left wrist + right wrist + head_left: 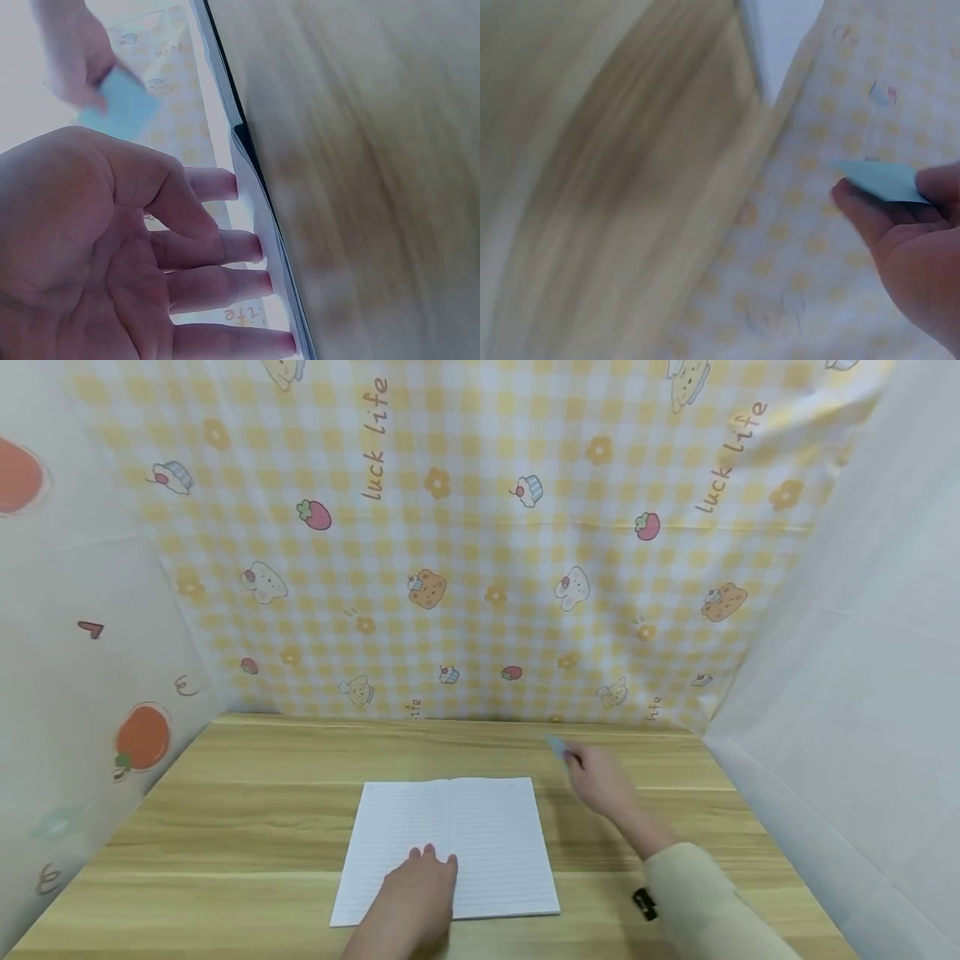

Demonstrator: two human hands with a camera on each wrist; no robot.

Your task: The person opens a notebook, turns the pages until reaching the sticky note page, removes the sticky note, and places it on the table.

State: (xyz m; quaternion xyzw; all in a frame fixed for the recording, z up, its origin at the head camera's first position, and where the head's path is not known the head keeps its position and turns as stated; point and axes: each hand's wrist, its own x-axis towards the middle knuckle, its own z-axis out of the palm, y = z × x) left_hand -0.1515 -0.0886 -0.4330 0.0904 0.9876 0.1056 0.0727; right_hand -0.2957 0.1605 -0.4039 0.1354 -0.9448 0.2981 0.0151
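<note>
An open notebook (495, 835) with white lined pages lies on the wooden table. My left hand (418, 889) rests on its left page near the centre fold, fingers straight. Seen from the left wrist, the fingertips (247, 247) press on the paper, with the table surface beyond the notebook's edge. Raised to the right of the notebook's far corner, my right hand (596, 777) pinches a small light blue piece of paper (885, 180) between thumb and fingers. In the left wrist view this paper (124, 105) looks flat and roughly square, and blurred.
A small black object (644, 903) lies on the table (247, 827) beside my right sleeve. Behind the table hangs a yellow checked curtain (480, 552) with printed cartoons. White cloth walls (862, 693) stand on the left and right.
</note>
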